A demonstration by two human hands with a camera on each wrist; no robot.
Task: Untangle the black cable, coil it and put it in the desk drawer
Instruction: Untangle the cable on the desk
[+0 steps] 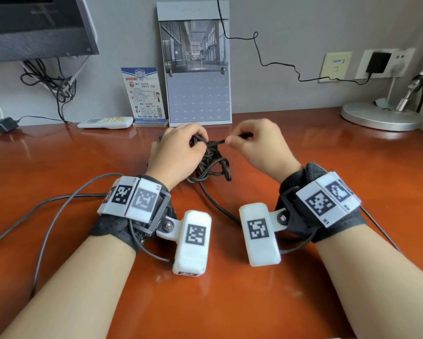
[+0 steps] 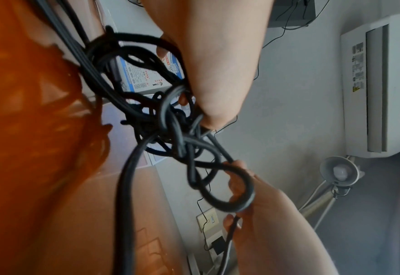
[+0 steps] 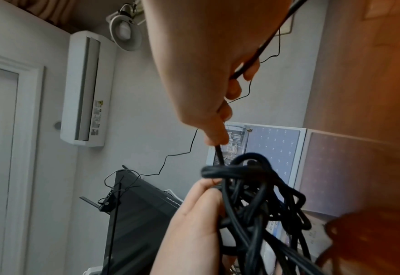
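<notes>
- black cable (image 1: 211,162): a knotted clump, held just above the desk (image 1: 58,167) near its back edge, in front of the calendar (image 1: 198,77). lower loops touch or nearly touch the wood; cannot tell which.
- one free run of the cable trails from the clump toward the person and passes out of sight behind the right wrist camera block.
- left hand (image 1: 176,152): fingers curled into the top of the clump, gripping several loops. fingertips are buried in the tangle in the head view; the left wrist view shows the hand (image 2: 217,74) bunching strands at its fingertips.
- right hand (image 1: 257,145): thumb and forefinger pinch a single strand drawn out sideways from the clump, taut between the two hands. a short black stub sticks out past the knuckles; whether it is a plug or just more cable is hard to make out.
- right wrist view: the strand runs through the closed fingers (image 3: 220,134) and on up along the palm, cut off at the frame's top.
- left wrist view: a cable loop lies around the right hand's fingers (image 2: 236,184); blurred, so the exact threading is unclear.
- no drawer shows in any view.
- around: remote (image 1: 105,122) and info card (image 1: 145,94) left of the calendar, lamp base (image 1: 381,116) at far right, wall adapter (image 1: 378,62) plugged in, monitor (image 1: 39,25) cut off at upper left.
</notes>
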